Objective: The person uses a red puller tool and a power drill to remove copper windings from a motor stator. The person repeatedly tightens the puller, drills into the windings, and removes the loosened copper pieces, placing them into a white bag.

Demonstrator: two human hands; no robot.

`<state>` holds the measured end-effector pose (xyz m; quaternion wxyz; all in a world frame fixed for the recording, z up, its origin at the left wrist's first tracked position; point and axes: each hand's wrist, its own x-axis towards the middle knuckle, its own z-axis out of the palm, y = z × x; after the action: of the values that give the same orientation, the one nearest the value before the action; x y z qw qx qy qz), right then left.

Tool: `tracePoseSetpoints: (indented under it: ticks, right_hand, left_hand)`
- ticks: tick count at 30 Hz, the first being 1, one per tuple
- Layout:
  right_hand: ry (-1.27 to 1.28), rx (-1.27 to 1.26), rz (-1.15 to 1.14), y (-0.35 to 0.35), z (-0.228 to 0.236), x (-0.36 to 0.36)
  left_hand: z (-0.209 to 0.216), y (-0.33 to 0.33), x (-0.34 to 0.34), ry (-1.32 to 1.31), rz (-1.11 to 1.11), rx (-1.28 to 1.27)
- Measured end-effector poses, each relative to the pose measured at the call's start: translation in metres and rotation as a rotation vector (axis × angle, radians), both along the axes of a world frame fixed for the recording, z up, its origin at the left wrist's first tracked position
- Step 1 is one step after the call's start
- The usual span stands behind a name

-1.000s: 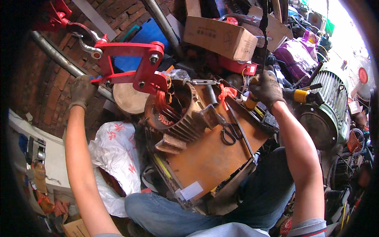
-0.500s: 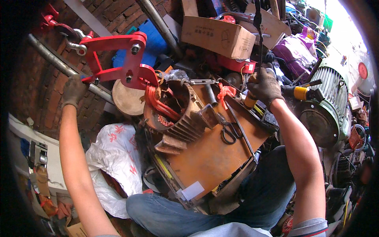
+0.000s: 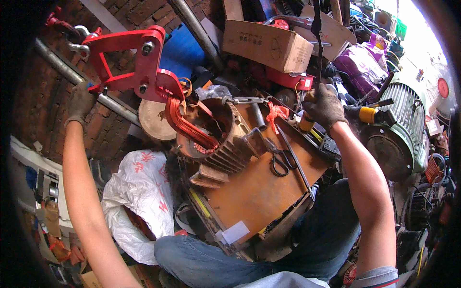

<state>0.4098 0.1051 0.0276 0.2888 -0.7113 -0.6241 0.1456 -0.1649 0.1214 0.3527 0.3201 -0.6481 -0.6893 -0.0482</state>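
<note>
The red clamp [image 3: 149, 62] hangs at the far left, its long axis slanting from the shackle [image 3: 79, 48] on the left toward the near right, where its jaws point at the motor casing [image 3: 230, 149]. A bundle of copper wire [image 3: 185, 127] runs from those jaws, bending down to the near right into the casing's open end. The casing sits on the far left part of a brown board [image 3: 259, 197], with scissors [image 3: 278, 163] to its right. The left hand [image 3: 81, 103], gloved, is at the clamp's near left corner; how tightly its fingers close, I cannot tell. The gloved right hand [image 3: 324, 106] is curled around the dark strap [image 3: 317, 43].
</note>
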Motion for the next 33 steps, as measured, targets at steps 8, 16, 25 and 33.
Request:
tracePoseSetpoints:
  ticks: [8,16,25,33]
  right_hand:
    - [0.007,0.004,0.060,0.002,-0.007,-0.006]
    - [0.039,0.012,0.064,-0.005,-0.009,0.011]
    - [-0.275,-0.299,0.152,-0.081,0.137,-0.019]
    - [0.187,0.497,0.912,-0.087,0.081,-0.189]
  left_hand:
    - [0.013,-0.017,-0.063,0.265,-0.272,0.320]
    - [-0.162,-0.156,0.078,-0.785,-0.424,0.428]
    - [-0.232,-0.255,0.144,-1.428,-0.385,-0.179]
    - [-0.219,-0.235,0.173,-1.614,-0.476,-0.150]
